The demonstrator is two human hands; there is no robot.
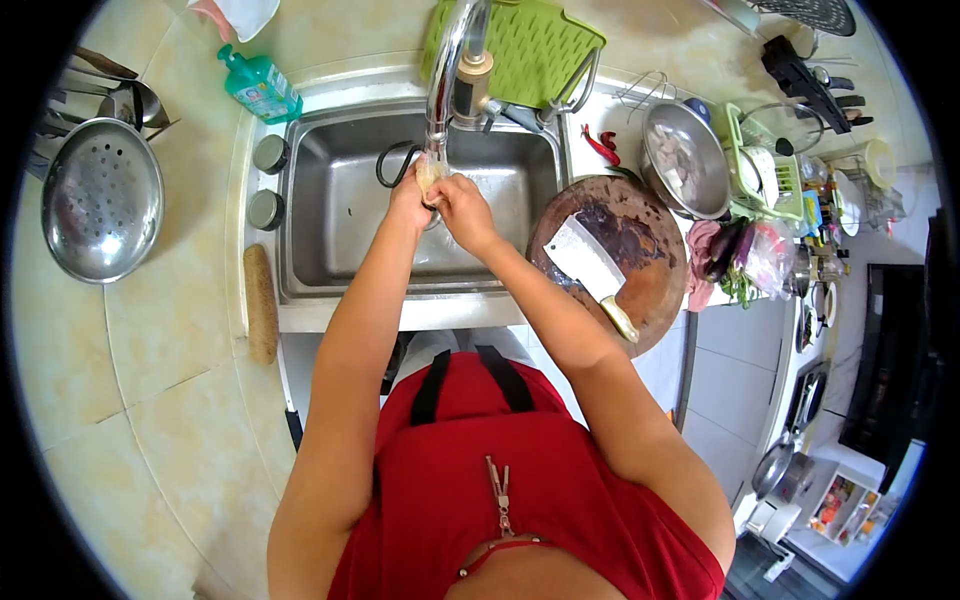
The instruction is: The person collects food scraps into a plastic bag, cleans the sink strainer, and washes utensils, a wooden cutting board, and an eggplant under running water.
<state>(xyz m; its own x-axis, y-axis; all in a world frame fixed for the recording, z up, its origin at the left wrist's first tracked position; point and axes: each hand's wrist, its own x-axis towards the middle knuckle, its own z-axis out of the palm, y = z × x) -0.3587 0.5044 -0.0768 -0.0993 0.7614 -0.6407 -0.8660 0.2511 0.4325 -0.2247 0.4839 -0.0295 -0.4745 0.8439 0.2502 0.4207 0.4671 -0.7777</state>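
- Head view: both hands meet over the sink (345, 245), under the tap (438, 100).
- The left hand (408, 203) is closed around a pale piece (428, 178), which lies between the hands just below the spout.
- The right hand (464, 208) has curled fingers against it; I cannot tell how firmly they grip.
- A black loop (386, 165) sticks out beside the left hand; what it belongs to is hidden.
- Right of the sink, a cleaver (583, 257) lies flat on the round board (655, 285).
- Beyond the board: red peppers (602, 147) and a metal bowl (717, 185) holding pale pieces.
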